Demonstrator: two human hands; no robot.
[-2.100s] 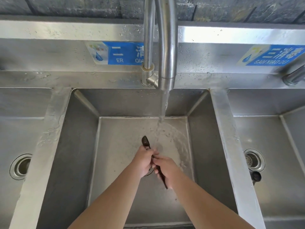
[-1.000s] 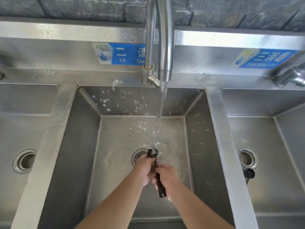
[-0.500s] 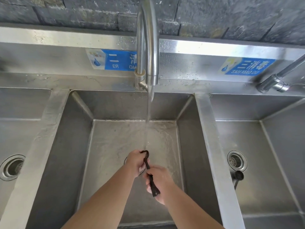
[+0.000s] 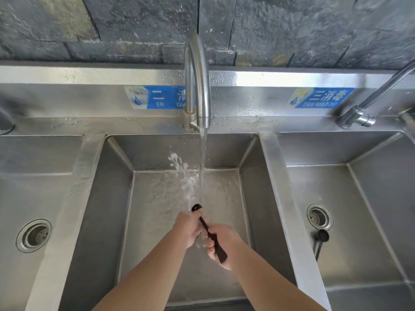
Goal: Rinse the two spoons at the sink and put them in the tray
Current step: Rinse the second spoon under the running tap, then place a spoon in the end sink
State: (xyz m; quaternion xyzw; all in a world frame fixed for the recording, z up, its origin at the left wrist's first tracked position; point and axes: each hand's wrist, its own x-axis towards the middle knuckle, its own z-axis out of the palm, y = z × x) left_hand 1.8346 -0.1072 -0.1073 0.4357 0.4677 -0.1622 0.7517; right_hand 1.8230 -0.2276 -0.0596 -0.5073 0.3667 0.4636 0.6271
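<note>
Your right hand (image 4: 221,244) is curled shut around the lower handle of a dark spoon (image 4: 211,235), with the handle's blunt end poking out below your fingers toward you. Your left hand (image 4: 188,227) is closed over the upper stretch, fingers wrapped just under the bowl, which peeks out above them right where the water stream (image 4: 203,167) lands. So the spoon's long axis runs from near-right to far-left, bowl away from you and up under the faucet (image 4: 197,86), handle toward your right wrist. Whether a second spoon lies hidden in your grip cannot be told from this view. All of this sits over the floor of the middle sink basin (image 4: 112,198), water splashing off to the left of the stream. No tray is in view, so the lift-out likely falls to your right hand, which has the firmer hold on the handle.
</note>
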